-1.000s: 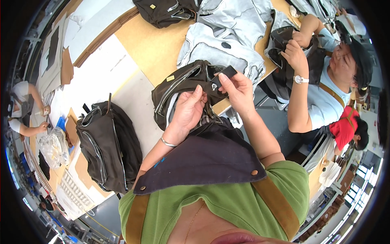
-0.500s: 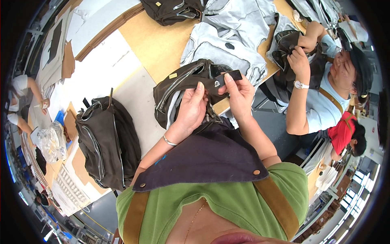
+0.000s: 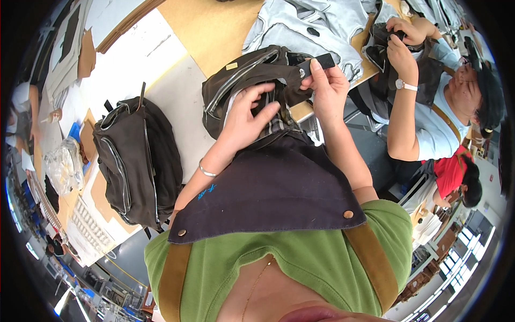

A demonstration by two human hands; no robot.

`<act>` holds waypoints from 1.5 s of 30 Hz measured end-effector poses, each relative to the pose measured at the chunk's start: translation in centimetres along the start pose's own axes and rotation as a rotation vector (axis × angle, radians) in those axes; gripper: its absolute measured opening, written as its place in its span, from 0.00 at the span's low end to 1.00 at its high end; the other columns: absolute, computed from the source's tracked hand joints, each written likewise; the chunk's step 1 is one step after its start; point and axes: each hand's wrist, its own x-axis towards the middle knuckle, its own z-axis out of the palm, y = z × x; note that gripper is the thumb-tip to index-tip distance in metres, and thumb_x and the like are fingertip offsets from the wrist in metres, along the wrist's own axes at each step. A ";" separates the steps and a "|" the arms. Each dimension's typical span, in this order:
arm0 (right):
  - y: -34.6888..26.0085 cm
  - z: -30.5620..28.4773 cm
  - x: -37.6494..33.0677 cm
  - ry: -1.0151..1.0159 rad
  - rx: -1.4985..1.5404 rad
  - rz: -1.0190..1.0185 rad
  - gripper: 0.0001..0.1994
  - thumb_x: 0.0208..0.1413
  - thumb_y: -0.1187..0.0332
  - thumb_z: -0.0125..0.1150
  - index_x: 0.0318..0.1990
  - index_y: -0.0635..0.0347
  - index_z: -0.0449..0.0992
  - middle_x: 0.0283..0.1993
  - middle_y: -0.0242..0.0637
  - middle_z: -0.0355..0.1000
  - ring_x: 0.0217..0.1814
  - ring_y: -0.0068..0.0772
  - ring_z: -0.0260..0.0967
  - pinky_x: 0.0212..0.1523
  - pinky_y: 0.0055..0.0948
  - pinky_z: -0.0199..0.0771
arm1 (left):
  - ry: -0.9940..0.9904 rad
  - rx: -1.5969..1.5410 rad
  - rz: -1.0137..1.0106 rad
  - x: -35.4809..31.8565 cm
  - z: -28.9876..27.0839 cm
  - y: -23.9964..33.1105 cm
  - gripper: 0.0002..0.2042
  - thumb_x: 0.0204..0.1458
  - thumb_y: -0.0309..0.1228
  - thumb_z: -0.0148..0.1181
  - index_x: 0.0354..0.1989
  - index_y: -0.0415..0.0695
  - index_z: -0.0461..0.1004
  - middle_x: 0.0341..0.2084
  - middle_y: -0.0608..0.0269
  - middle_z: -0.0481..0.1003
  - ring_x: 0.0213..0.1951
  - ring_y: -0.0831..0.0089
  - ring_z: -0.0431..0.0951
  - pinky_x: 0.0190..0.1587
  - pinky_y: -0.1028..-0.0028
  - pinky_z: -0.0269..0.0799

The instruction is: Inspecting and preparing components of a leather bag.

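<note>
A dark brown backpack (image 3: pixel 217 88) lies unzipped at the table edge, right before my body. Its checked lining shows inside the opening, and a small yellow tag sits on its far side. My left hand (image 3: pixel 244 121) is at the near side of this opening, fingers apart and holding nothing. Between thumb and fingers of my right hand (image 3: pixel 330 94) is a flat black tab (image 3: pixel 323 63), beside the dark cloth at the backpack's right end. A small shiny spot shows on the cloth next to the tab. The right fingertips behind the tab are partly hidden.
Another dark backpack (image 3: pixel 139 166) stands to the left. Pale grey fabric pieces (image 3: pixel 300 27) lie piled beyond my hands. On the right a co-worker's hands (image 3: pixel 405 45) handle a dark bag. A clear plastic bag (image 3: pixel 64 163) and cardboard sheets are at the far left.
My left hand has come off the dark cloth near the tab, and its fingers have spread over the opening. My right hand still pinches the tab, now slightly farther up and right.
</note>
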 end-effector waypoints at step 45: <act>0.6 0.2 0.5 -0.016 0.126 0.138 0.10 0.57 0.64 0.49 0.33 0.60 0.73 0.21 0.22 0.65 0.19 0.10 0.55 0.22 0.11 0.55 | 0.083 -0.293 0.138 3.4 2.6 -3.0 0.07 0.52 0.25 0.50 0.38 0.37 0.66 0.29 0.60 0.71 0.32 0.79 0.70 0.37 0.78 0.66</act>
